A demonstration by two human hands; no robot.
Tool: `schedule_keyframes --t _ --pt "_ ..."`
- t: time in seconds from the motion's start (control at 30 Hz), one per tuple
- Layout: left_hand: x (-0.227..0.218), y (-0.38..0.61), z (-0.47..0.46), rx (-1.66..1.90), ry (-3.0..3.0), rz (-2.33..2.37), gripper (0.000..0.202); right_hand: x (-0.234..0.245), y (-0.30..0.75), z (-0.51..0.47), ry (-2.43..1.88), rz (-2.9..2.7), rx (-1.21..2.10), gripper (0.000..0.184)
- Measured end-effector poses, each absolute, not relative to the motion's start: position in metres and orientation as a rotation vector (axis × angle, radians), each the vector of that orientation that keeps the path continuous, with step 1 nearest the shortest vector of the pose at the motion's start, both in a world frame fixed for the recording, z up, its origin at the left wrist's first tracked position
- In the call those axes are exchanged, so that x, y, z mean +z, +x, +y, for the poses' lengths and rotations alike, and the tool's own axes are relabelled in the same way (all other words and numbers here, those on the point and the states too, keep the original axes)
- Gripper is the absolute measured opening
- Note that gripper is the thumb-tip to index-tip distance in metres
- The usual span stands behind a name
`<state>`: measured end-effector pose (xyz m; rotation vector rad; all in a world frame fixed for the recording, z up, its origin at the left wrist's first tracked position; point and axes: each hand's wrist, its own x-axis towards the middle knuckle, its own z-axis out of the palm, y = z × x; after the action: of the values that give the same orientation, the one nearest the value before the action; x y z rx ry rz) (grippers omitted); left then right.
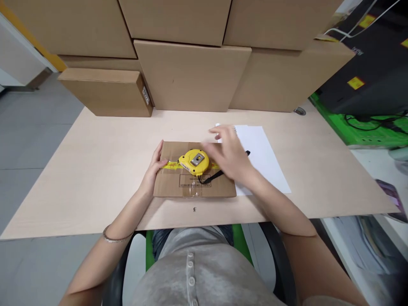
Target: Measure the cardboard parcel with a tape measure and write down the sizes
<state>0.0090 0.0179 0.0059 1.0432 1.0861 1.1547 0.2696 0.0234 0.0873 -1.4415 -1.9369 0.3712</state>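
Note:
A small flat cardboard box point(178, 187) lies on the table in front of me. On top of it sits a round yellow tape measure point(194, 162) with a black wrist strap, and its yellow tape runs left across the box. My left hand point(155, 168) rests at the box's left edge, with the thumb pressing the tape end down against the box. My right hand point(230, 156) hovers over the box's right side, just right of the tape measure. It is motion-blurred, fingers loosely spread, with nothing visible in it.
A white notepad point(263, 155) with a black pen lies right of the box, partly under my right hand. Large cardboard boxes point(191, 76) are stacked along the table's back edge. A black and green machine point(366, 97) stands at the far right.

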Motion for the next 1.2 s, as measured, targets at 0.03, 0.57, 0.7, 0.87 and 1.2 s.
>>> schedule_keyframes --t 0.03,0.57,0.7,0.87,1.2 --pt "0.004 0.01 0.017 1.154 0.987 1.07 0.076 0.088 0.285 0.027 -1.504 -1.826 0.334 0.047" --pt "0.003 0.01 0.016 1.24 0.807 1.035 0.068 0.016 0.374 -0.018 -2.223 -1.894 0.835 0.04" --pt "0.006 0.012 0.017 1.213 0.906 1.053 0.065 0.009 0.378 -0.016 -1.946 -1.791 1.024 0.04" --pt "0.009 0.013 0.017 1.194 0.964 1.062 0.064 -0.012 0.384 -0.016 -1.68 -1.554 1.204 0.045" --pt "0.01 0.01 0.017 1.166 0.945 1.075 0.065 -0.03 0.378 -0.019 -1.537 -1.411 1.351 0.033"
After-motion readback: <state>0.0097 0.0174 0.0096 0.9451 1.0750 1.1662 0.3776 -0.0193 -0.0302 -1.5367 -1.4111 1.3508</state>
